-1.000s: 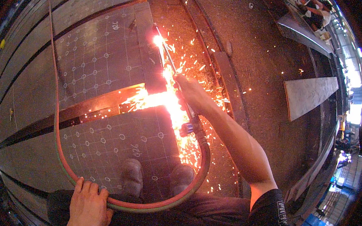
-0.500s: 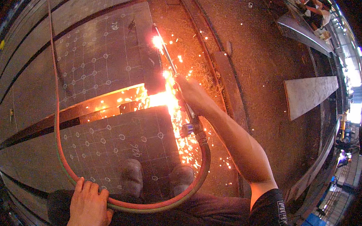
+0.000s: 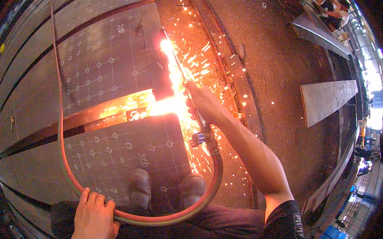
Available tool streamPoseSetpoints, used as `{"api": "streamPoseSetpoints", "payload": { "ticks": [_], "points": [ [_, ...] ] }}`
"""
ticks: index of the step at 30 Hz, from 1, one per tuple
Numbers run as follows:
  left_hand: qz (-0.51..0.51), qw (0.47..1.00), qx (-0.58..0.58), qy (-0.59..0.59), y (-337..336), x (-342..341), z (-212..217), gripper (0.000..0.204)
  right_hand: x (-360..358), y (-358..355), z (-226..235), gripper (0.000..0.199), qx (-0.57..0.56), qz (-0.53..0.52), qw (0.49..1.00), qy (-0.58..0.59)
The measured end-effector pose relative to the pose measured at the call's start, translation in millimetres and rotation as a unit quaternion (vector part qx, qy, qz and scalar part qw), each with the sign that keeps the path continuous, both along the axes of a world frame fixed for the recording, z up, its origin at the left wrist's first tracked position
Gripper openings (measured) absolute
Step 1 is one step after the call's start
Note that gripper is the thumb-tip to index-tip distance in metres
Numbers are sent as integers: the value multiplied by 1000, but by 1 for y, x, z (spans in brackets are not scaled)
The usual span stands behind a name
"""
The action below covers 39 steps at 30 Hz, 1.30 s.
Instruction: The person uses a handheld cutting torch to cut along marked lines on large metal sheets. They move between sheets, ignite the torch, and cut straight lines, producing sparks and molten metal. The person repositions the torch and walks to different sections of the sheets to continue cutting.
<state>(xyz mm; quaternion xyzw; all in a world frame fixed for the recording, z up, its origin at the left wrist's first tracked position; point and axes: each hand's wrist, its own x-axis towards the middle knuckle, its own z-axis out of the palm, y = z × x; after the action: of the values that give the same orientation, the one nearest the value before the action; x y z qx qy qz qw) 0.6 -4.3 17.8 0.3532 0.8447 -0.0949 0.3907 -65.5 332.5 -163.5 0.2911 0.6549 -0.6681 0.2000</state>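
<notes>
A cutting torch (image 3: pixel 207 132) lies along the right edge of a dark steel plate (image 3: pixel 111 147), with my right hand (image 3: pixel 200 99) wrapped round its shaft. White-hot glare (image 3: pixel 168 106) and sparks spill beside that hand, and a bright spot glows near the torch's far end. Glare partly hides the shaft and the plate's edge. A red and green twin hose (image 3: pixel 163 220) leaves the torch, loops toward me, then runs off to the far left. My left hand (image 3: pixel 94 216) is closed over the hose at the near left.
My shoes (image 3: pixel 139 186) rest on the near plate. A second plate (image 3: pixel 101 57), chalked with circles and lines, lies beyond a glowing gap. To the right are a rail (image 3: pixel 241 92), a pale tapered plate (image 3: pixel 328 100) and a person (image 3: pixel 336 13) at the far right.
The sparks now fan out wider to the right of the torch, and the glare along the plate's edge has grown. Both hands and the hose stay nearly where they were.
</notes>
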Motion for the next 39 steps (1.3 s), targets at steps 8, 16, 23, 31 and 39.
{"api": "streamPoseSetpoints", "payload": {
  "ticks": [8, 16, 23, 31, 39],
  "points": [
    [2, 1000, 0, -3, 0, 0, -1, 39, 2, 2, -3, 48, 28, 29, 998, 45],
    [10, 1000, 8, -15, 0, -2, -1, 34, 3, -5, 10, 49, 24, -20, 1000, 2],
    [23, 999, 23, -10, 0, -1, 0, 34, 1, -6, 10, 47, 29, -21, 999, -19],
    [19, 999, 31, 7, 15, -3, 22, 25, 4, -7, 13, 49, 60, 10, 998, 17],
    [7, 999, 34, 4, 13, -3, 16, 29, 8, 2, 4, 48, 7, 6, 1000, -2]
  ]
}}
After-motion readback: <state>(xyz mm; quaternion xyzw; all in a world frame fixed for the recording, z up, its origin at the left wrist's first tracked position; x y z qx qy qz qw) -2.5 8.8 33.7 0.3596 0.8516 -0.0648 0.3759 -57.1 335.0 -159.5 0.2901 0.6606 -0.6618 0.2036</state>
